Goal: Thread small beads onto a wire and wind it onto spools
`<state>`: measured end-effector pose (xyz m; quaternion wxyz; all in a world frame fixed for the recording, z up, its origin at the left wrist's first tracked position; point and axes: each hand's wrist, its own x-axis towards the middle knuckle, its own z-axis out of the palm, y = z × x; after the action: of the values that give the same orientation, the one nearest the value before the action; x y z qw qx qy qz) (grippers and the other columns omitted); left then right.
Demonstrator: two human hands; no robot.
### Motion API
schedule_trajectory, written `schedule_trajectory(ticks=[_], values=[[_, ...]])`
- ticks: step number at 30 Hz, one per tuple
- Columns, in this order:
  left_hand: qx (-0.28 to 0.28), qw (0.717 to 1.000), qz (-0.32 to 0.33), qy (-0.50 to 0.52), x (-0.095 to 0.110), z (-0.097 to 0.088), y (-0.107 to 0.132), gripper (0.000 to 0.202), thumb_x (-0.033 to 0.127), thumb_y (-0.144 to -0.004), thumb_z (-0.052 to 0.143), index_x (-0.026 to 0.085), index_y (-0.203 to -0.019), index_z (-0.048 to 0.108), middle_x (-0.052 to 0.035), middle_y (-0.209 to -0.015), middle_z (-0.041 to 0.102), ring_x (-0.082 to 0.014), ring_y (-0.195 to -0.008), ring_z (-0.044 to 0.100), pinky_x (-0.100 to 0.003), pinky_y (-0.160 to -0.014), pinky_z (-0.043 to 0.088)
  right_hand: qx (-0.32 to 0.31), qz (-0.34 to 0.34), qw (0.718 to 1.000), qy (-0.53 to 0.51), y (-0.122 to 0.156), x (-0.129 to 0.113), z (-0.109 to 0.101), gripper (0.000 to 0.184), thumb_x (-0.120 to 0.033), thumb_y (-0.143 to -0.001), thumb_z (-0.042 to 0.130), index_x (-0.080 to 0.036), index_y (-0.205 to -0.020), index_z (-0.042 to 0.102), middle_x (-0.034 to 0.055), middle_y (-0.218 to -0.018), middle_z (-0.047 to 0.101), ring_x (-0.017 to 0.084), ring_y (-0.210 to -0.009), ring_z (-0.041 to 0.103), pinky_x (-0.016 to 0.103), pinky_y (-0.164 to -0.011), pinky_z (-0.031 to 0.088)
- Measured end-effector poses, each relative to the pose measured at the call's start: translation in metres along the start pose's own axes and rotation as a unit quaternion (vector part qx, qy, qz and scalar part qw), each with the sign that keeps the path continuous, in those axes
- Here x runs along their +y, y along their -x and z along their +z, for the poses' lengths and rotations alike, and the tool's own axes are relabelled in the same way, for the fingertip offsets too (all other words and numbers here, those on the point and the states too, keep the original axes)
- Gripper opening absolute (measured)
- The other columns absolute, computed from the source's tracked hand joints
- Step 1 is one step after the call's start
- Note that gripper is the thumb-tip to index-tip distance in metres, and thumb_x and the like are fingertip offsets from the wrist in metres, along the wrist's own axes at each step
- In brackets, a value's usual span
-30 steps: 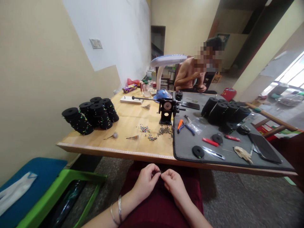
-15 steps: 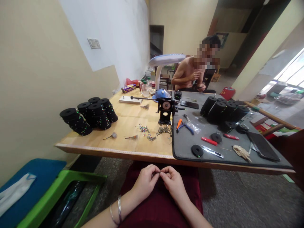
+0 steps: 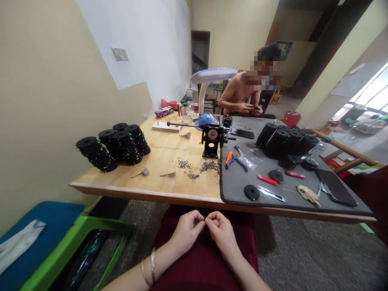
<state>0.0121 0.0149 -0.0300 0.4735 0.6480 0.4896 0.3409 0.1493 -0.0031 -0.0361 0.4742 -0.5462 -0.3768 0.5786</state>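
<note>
My left hand (image 3: 188, 230) and my right hand (image 3: 222, 231) meet fingertip to fingertip above my lap, just short of the table's front edge. Both are closed in a pinch, thumb against forefinger. Whatever lies between the fingertips is too small to make out. Beyond them on the wooden table (image 3: 163, 188) lie small coloured beads (image 3: 184, 164) and a heap of small metal pieces (image 3: 209, 165). A black hand-cranked winder with a dial (image 3: 211, 139) stands behind these. To the right, a black foam spool (image 3: 251, 192) lies flat beside a silver craft knife (image 3: 272, 193).
Stacked black spools (image 3: 125, 145) stand at left, more spools (image 3: 285, 139) at right. The grey mat (image 3: 239, 182) holds pliers (image 3: 236, 162), a red tool (image 3: 267, 180) and a phone (image 3: 242, 133). A desk lamp (image 3: 212, 74) rises behind. Across the table sits another person (image 3: 239, 95).
My hands stay in nearly the same place, fingertips still together. The other person's raised hand has come down to meet their other hand.
</note>
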Motion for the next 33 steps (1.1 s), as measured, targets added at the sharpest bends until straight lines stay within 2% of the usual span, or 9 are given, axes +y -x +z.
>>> schedule_trajectory(ticks=[5, 9, 14, 20, 23, 25, 27, 33], values=[[-0.031, 0.996, -0.044, 0.069, -0.0006, 0.0020, -0.0005, 0.011, 0.024, -0.077, 0.056, 0.016, -0.070, 0.054, -0.0008, -0.060, 0.061, -0.0129, -0.053, 0.054, -0.023, -0.050, 0.042, 0.002, 0.043, 0.995, -0.084, -0.0029, 0.0018, -0.0030, 0.028, -0.041, -0.069, 0.066, -0.019, -0.071, 0.049, -0.0140, -0.037, 0.031, 0.003, -0.034, 0.020, 0.017, -0.035, 0.011], [-0.059, 0.986, -0.072, 0.140, 0.0044, 0.0013, -0.0014, 0.013, 0.027, -0.077, 0.057, 0.017, -0.073, 0.051, -0.0010, -0.063, 0.061, -0.0145, -0.058, 0.059, -0.022, -0.048, 0.043, -0.001, 0.070, 0.991, -0.115, -0.0031, 0.0024, -0.0054, 0.035, -0.046, -0.067, 0.069, -0.019, -0.070, 0.047, -0.0141, -0.035, 0.033, 0.002, -0.032, 0.016, 0.017, -0.034, 0.009], [-0.093, 0.971, -0.070, 0.207, 0.0063, -0.0016, -0.0034, 0.016, 0.030, -0.077, 0.060, 0.017, -0.074, 0.050, -0.0002, -0.065, 0.060, -0.0114, -0.056, 0.055, -0.022, -0.052, 0.042, -0.006, 0.050, 0.989, -0.139, 0.0000, 0.0011, -0.0046, 0.040, -0.050, -0.065, 0.070, -0.020, -0.070, 0.045, -0.0153, -0.036, 0.030, 0.002, -0.033, 0.015, 0.016, -0.034, 0.010], [-0.084, 0.937, -0.130, 0.313, 0.0023, -0.0018, -0.0052, 0.018, 0.031, -0.078, 0.058, 0.018, -0.074, 0.047, 0.0018, -0.063, 0.057, -0.0089, -0.052, 0.051, -0.020, -0.049, 0.035, -0.030, 0.039, 0.990, -0.134, 0.0017, 0.0009, -0.0045, 0.041, -0.053, -0.067, 0.069, -0.020, -0.072, 0.045, -0.0159, -0.037, 0.028, 0.002, -0.034, 0.013, 0.016, -0.033, 0.011], [-0.091, 0.924, -0.139, 0.345, 0.0023, -0.0016, -0.0045, 0.019, 0.031, -0.077, 0.059, 0.018, -0.076, 0.046, 0.0017, -0.065, 0.057, -0.0086, -0.053, 0.050, -0.020, -0.050, 0.034, -0.030, 0.036, 0.990, -0.134, 0.0009, 0.0022, -0.0051, 0.041, -0.053, -0.068, 0.068, -0.020, -0.072, 0.044, -0.0158, -0.038, 0.027, 0.002, -0.034, 0.013, 0.016, -0.033, 0.011], [-0.096, 0.929, -0.122, 0.336, 0.0031, -0.0014, -0.0041, 0.020, 0.027, -0.073, 0.064, 0.017, -0.079, 0.047, 0.0023, -0.067, 0.056, -0.0085, -0.056, 0.050, -0.021, -0.052, 0.036, -0.032, 0.032, 0.990, -0.137, 0.0005, 0.0033, -0.0053, 0.040, -0.053, -0.069, 0.067, -0.020, -0.072, 0.044, -0.0158, -0.038, 0.026, 0.002, -0.034, 0.013, 0.016, -0.033, 0.011], [-0.098, 0.946, -0.099, 0.293, 0.0038, -0.0008, -0.0041, 0.022, 0.022, -0.069, 0.067, 0.017, -0.079, 0.048, 0.0038, -0.067, 0.053, -0.0084, -0.056, 0.048, -0.021, -0.053, 0.038, -0.037, 0.024, 0.990, -0.137, 0.0005, 0.0041, -0.0053, 0.039, -0.052, -0.070, 0.066, -0.020, -0.072, 0.044, -0.0156, -0.039, 0.026, 0.003, -0.034, 0.013, 0.016, -0.033, 0.011], [-0.080, 0.984, -0.049, 0.151, 0.0037, 0.0009, -0.0047, 0.008, 0.015, -0.070, 0.058, 0.017, -0.068, 0.050, 0.0051, -0.060, 0.048, -0.0095, -0.056, 0.045, -0.022, -0.053, 0.037, -0.038, 0.006, 0.993, -0.108, 0.0025, 0.0023, -0.0049, 0.037, -0.050, -0.072, 0.065, -0.020, -0.074, 0.045, -0.0143, -0.041, 0.029, 0.003, -0.036, 0.016, 0.017, -0.036, 0.013]])
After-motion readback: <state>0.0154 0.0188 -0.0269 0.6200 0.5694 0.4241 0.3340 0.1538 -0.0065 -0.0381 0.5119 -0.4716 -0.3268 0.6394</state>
